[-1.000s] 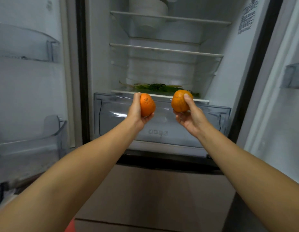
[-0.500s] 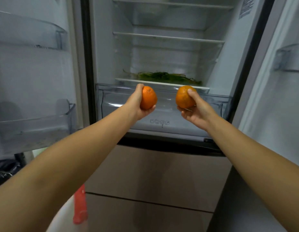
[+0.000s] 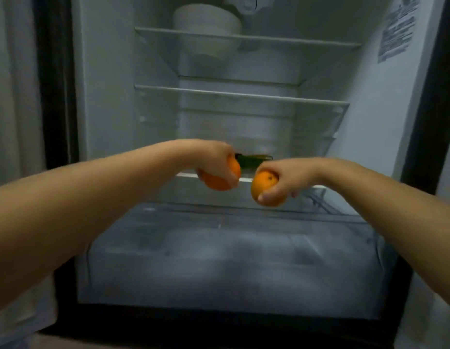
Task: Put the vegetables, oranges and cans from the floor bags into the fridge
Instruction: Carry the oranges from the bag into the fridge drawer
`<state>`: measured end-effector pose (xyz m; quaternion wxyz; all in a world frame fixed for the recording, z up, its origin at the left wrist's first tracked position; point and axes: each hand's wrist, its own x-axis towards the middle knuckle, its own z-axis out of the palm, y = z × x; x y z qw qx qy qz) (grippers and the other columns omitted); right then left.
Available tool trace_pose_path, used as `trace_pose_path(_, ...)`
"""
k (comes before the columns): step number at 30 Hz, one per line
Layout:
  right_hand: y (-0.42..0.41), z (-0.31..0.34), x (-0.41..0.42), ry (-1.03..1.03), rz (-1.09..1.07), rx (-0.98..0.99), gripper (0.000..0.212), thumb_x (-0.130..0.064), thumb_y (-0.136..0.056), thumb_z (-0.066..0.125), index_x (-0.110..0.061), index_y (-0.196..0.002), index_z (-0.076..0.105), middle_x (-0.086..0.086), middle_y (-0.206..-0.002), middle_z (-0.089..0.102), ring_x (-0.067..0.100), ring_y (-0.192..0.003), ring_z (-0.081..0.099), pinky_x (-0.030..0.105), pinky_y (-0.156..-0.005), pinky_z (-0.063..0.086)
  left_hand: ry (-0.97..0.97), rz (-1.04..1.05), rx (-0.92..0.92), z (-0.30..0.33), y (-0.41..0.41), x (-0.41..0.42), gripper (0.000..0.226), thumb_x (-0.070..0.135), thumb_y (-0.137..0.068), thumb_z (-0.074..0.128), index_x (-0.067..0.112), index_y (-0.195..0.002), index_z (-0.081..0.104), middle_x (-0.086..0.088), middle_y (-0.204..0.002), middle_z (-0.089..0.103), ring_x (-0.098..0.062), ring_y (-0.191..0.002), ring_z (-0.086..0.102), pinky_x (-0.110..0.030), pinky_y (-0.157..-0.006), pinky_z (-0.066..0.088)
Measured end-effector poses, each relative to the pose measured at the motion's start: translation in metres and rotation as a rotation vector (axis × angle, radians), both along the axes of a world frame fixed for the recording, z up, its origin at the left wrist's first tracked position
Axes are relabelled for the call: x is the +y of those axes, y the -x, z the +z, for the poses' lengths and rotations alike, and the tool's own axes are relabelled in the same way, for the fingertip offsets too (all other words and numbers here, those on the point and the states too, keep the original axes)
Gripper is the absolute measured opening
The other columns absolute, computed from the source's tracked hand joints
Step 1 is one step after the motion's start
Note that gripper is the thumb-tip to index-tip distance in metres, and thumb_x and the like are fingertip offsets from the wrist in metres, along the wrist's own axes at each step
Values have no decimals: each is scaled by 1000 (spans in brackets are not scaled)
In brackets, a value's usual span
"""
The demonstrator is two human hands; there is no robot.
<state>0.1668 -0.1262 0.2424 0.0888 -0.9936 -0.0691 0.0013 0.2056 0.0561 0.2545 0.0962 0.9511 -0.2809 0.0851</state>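
Both my arms reach into the open fridge. My left hand [image 3: 213,159], palm down, grips an orange [image 3: 217,182] from above. My right hand [image 3: 284,180] holds a second orange [image 3: 263,185] the same way, a little lower and to the right. Both oranges hang over the front edge of the lowest glass shelf [image 3: 188,175], just above the clear crisper drawer [image 3: 231,260]. Green leafy vegetables [image 3: 254,159] lie on that shelf behind my hands, mostly hidden.
Two more glass shelves [image 3: 244,96] sit above; a white bowl [image 3: 206,21] stands on the top one. A label [image 3: 397,28] is stuck on the right inner wall. The dark door seal [image 3: 55,84] frames the left side.
I have moved closer and my view has tilted up. Both hands turned palm down and pushed forward with the oranges, from in front of the drawer to over the lowest shelf's edge.
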Motion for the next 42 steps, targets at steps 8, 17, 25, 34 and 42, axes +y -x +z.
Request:
trace_pose_path(8,-119,-49,-7,232,-104,637,61,-33,-85,68,-25,-136,36,9,-139,42,33,-120,54,34,-77,53,-663,-209,336,-57,-99,-55,64,44,-78,72,20,-130,44,-1,-112,46,-26,-102,55,-44,-88,56)
trace_pose_path(17,-133,-98,-22,297,57,364,62,-38,-86,65,-26,-139,35,4,-130,50,24,-114,53,30,-91,44,-561,-346,116,-125,-152,-57,68,38,-81,70,17,-136,36,-14,-131,45,-33,-115,51,-34,-87,42)
trace_pose_path(25,-142,-110,-27,159,-18,346,74,-41,-91,56,-25,-150,14,7,-144,38,26,-117,53,35,-93,50,-407,-307,166,-140,-163,-52,70,43,-82,67,21,-139,32,-12,-136,40,-30,-121,47,-32,-92,42)
trace_pose_path(34,-136,-76,-29,245,-133,473,77,-45,-92,55,-28,-151,9,4,-157,22,28,-138,35,41,-110,37,-567,-260,197,-102,-141,-61,73,49,-86,60,22,-145,26,-10,-145,32,-31,-129,41,-39,-100,40)
trace_pose_path(42,-70,-6,-3,191,-134,333,46,-36,-96,51,-15,-137,45,8,-123,54,19,-104,53,37,-90,52,-652,-141,-59,-26,-61,-40,58,40,-95,50,10,-143,36,-13,-142,43,-30,-127,44,-32,-98,37)
